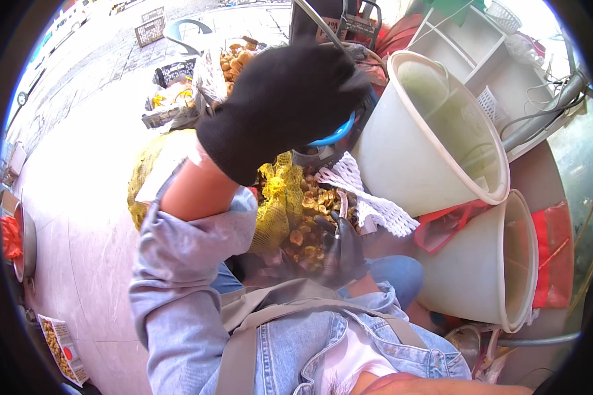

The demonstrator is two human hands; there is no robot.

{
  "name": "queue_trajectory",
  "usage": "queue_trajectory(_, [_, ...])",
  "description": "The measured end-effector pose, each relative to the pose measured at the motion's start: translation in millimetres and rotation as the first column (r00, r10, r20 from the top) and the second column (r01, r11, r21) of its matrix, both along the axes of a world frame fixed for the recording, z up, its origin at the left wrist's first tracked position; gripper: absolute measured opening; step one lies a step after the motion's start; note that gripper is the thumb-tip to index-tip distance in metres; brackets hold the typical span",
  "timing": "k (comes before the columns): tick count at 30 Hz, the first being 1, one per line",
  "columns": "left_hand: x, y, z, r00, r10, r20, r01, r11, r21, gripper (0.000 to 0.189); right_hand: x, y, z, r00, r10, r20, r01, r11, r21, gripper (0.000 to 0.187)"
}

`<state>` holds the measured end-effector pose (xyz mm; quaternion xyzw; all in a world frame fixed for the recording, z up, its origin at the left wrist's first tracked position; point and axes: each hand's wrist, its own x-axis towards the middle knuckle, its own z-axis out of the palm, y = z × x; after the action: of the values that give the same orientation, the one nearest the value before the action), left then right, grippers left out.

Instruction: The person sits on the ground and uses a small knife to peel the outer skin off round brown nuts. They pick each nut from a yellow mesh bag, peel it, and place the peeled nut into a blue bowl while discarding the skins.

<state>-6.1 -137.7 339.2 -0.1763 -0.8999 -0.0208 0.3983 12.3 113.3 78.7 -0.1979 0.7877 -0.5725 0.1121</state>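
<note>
My left hand (291, 94), in a black knitted glove, is raised over the middle of the view and blurred. Its fingers are hard to make out, and a slanting metal rod (316, 19) meets it at the top; whether I hold the rod cannot be told. Down by my lap, my right hand (343, 247), in a dark glove, has its fingers around a narrow pinkish-brown strip (343, 205). It rests against a heap of brown and yellow shell-like pieces (309, 242). Yellow net bag mesh (272, 212) lies left of the heap, white foam netting (370, 197) to its right.
Two large pale plastic buckets (405, 143) lean at the right, red plastic (553, 256) beside the lower one. A blue rim (333, 136) shows under my left hand. Farther off are a crate (173, 98) with bags and brown produce (237, 59). A metal basin (27, 247) stands far left.
</note>
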Motion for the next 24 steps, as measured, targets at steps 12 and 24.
queue_trajectory(12, [-45.8,-106.5,-384.7,0.206,0.577,0.790,-0.712,0.642,-0.283,0.031,-4.8,-17.1,0.2,0.992,0.026,0.127,-0.020,0.999,-0.049,0.034])
queue_trajectory(24, [-39.3,-121.4,-410.4,0.163,0.439,0.884,-0.713,0.672,-0.202,0.032,-0.7,-24.7,-0.8,0.912,-0.039,0.408,0.110,0.982,-0.151,0.032])
